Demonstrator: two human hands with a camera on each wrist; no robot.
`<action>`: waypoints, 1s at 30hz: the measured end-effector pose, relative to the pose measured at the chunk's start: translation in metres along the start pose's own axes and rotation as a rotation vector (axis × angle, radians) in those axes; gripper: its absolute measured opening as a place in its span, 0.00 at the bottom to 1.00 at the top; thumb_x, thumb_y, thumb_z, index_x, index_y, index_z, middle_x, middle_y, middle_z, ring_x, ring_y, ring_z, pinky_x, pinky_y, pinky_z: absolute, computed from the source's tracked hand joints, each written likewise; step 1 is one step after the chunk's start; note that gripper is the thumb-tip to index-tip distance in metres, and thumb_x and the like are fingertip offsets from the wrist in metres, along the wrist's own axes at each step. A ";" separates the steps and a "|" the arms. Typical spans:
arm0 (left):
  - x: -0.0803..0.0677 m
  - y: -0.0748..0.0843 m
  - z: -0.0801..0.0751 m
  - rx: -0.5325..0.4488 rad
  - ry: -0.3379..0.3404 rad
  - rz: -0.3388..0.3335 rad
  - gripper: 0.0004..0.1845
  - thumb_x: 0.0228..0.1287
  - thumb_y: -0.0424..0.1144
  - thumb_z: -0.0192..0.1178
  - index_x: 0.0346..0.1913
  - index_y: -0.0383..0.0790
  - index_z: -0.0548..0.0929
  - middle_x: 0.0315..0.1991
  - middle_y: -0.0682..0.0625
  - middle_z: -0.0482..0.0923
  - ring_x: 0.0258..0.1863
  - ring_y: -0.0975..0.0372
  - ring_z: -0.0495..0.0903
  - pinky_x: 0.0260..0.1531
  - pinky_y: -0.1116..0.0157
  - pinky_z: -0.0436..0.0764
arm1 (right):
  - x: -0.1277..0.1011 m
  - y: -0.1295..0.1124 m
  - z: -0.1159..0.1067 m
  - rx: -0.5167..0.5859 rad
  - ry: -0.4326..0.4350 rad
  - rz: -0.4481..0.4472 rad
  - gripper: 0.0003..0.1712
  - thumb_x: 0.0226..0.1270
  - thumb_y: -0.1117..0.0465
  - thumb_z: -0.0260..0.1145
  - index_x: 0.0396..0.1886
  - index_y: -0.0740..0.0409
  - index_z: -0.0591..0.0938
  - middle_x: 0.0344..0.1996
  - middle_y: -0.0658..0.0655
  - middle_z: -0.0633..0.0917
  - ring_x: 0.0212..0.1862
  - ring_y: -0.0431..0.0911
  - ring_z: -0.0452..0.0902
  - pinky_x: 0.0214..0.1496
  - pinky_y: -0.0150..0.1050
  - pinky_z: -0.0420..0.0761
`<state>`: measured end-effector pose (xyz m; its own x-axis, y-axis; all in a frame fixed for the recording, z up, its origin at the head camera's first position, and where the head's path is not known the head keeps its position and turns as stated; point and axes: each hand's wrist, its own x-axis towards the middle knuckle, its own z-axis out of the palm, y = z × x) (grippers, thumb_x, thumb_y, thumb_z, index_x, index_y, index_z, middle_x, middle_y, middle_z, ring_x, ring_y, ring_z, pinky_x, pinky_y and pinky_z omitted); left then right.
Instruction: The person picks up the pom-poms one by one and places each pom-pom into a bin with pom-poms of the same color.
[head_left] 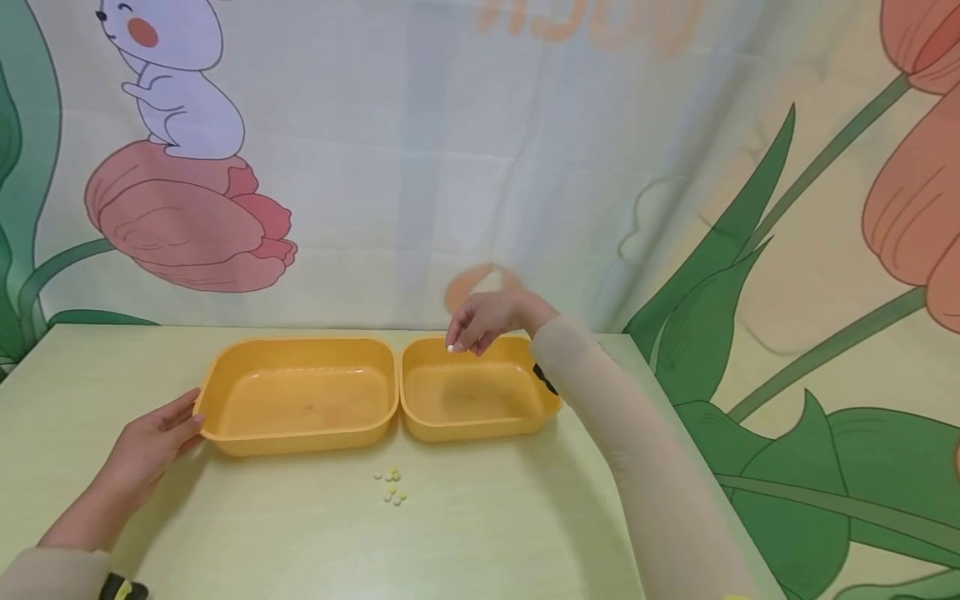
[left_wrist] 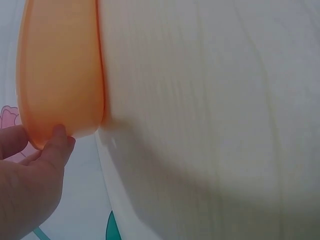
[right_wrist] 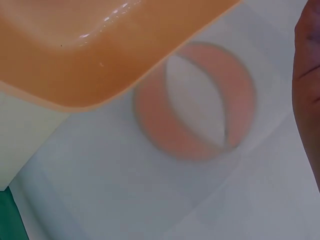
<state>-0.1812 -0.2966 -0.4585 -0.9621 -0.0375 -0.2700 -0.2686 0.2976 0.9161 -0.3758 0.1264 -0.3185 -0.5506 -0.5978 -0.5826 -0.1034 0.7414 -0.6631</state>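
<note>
Two yellow plastic trays stand side by side, a larger left tray [head_left: 300, 442] and a smaller right tray [head_left: 480, 432]. My left hand [head_left: 153, 442] holds the left tray by its outer end, thumb and fingers about the rim; the left wrist view shows this hand [left_wrist: 37, 175] at the corner of the tray [left_wrist: 65, 75]. Above the back rim of the right tray, my right hand [head_left: 483, 321] pinches a tiny white bead-like piece [head_left: 451, 348] between its fingertips. Only an edge of the right hand [right_wrist: 307, 90] shows in the right wrist view, and the piece is out of sight there.
Several small white and yellow bead-like pieces [head_left: 392, 477] lie in a loose cluster on the pale table [head_left: 480, 533], in front of the trays. A printed curtain [head_left: 360, 167] with a rabbit and tulips hangs behind the table and along its right side.
</note>
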 end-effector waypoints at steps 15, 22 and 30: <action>0.001 0.002 0.000 0.001 0.015 -0.020 0.34 0.84 0.41 0.42 0.81 0.32 0.40 0.80 0.26 0.42 0.37 0.94 0.69 0.47 0.80 0.86 | 0.041 0.031 0.011 0.007 -0.014 0.138 0.03 0.72 0.67 0.66 0.40 0.58 0.85 0.27 0.47 0.82 0.28 0.39 0.73 0.37 0.27 0.85; 0.000 0.001 0.001 -0.001 0.016 -0.008 0.35 0.84 0.40 0.43 0.80 0.31 0.40 0.79 0.25 0.42 0.37 0.95 0.68 0.47 0.80 0.86 | 0.054 0.043 0.021 0.000 -0.024 0.161 0.03 0.71 0.67 0.66 0.40 0.59 0.86 0.27 0.47 0.84 0.26 0.38 0.73 0.34 0.26 0.84; 0.001 0.002 -0.001 0.063 0.019 -0.039 0.35 0.84 0.43 0.42 0.81 0.34 0.40 0.80 0.28 0.43 0.60 0.67 0.83 0.54 0.74 0.84 | 0.068 0.052 0.028 -0.042 -0.050 0.184 0.04 0.71 0.69 0.65 0.39 0.59 0.86 0.26 0.47 0.83 0.26 0.37 0.72 0.32 0.25 0.81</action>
<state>-0.1828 -0.2964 -0.4563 -0.9517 -0.0685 -0.2992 -0.3035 0.3554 0.8840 -0.3959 0.1158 -0.4056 -0.5216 -0.4647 -0.7155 -0.0400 0.8510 -0.5236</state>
